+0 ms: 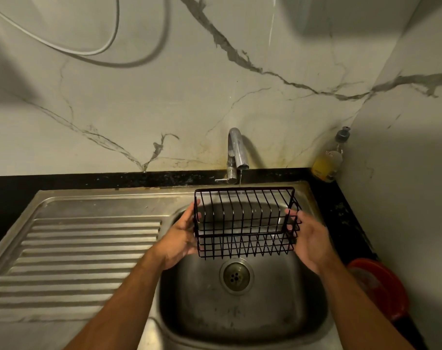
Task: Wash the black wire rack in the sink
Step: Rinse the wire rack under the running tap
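Observation:
A black wire rack (245,246), shaped like a small basket, hangs above the steel sink bowl (197,311), tilted so its open side faces the wall. My left hand (180,238) grips its left end, thumb on the side wires. My right hand (310,238) holds the right end, fingers curled onto the wires. A thin stream of water falls from the chrome tap (236,152) onto the rack's far edge. The drain (236,275) lies below the rack.
A ribbed steel draining board (75,253) spreads to the left of the bowl. A bottle of yellow dish soap (327,162) stands in the back right corner on the black counter. A red tub (381,286) sits at the right. Cables hang on the marble wall.

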Tool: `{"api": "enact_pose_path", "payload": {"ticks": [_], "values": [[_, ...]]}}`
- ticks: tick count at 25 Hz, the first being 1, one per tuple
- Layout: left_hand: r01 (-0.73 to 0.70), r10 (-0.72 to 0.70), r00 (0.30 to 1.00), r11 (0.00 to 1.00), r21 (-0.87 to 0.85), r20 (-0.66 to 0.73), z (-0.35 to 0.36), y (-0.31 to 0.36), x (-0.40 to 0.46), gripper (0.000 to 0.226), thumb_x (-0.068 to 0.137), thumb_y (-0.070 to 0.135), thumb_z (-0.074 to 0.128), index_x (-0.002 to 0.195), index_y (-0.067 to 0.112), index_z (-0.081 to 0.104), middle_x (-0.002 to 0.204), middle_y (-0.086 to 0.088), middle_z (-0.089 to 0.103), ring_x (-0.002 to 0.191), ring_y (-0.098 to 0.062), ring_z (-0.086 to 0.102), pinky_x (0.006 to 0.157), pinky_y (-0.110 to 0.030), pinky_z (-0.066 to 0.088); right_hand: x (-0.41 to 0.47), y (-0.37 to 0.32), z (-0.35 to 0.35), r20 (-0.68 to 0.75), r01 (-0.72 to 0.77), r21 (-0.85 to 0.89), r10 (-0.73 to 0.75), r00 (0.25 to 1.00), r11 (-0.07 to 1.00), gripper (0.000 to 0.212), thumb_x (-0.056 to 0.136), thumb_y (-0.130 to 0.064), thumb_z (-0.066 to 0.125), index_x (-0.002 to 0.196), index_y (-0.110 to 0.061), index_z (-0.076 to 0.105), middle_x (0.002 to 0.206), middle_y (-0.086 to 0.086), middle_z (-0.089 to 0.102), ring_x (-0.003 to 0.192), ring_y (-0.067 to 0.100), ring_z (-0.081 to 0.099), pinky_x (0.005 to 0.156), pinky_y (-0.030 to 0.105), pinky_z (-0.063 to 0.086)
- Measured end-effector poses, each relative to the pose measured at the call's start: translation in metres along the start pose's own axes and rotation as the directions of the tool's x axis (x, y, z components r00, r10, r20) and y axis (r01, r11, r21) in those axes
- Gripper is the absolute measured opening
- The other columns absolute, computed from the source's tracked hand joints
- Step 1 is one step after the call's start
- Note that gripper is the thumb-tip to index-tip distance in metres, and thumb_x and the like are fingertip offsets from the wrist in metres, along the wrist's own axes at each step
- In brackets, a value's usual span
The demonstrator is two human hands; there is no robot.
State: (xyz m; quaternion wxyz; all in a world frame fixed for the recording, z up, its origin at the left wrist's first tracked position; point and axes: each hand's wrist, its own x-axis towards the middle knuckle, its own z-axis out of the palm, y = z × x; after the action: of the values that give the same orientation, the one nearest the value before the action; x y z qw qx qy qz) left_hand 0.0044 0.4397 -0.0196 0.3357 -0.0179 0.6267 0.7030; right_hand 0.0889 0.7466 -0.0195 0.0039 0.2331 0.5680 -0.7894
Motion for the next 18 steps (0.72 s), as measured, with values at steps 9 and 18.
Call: {"api": "enact_pose_path", "payload": {"ticks": [9, 18], "values": [[-0.03, 0.005, 0.991, 0.981, -0.19, -0.13, 0.019, 0.0, 0.004, 0.094, 0.086, 0.086, 0.017, 0.15, 0.025, 0.047, 0.147, -0.009, 0.058, 0.14, -0.029, 0.05, 0.119, -0.058, 0.033, 0.007, 0.002, 0.012, -0.22, 0.009, 0.156, 0.026, 0.975, 0.988, 0.065, 0.085, -0.071, 0.053, 0.124, -0.02, 0.063, 0.109, 0.003, 0.064, 0.106, 0.022, 0.061, 0.107, 0.051, 0.041], [0.305, -0.324, 0.945, 0.918, -0.254, -0.036, 0.005, -0.005, 0.013, 0.055, 0.097, 0.072, 0.038, 0.133, 0.034, 0.058, 0.131, -0.014, 0.066, 0.116, -0.045, 0.065, 0.08, -0.061, 0.058, 0.006, -0.002, 0.011, -0.15, 0.08, 0.276, -0.039, 0.988, 0.958, 0.032, 0.1, -0.039, 0.05, 0.106, -0.014, 0.07, 0.096, 0.006, 0.074, 0.091, 0.021, 0.071, 0.079, 0.035, 0.057]]}}
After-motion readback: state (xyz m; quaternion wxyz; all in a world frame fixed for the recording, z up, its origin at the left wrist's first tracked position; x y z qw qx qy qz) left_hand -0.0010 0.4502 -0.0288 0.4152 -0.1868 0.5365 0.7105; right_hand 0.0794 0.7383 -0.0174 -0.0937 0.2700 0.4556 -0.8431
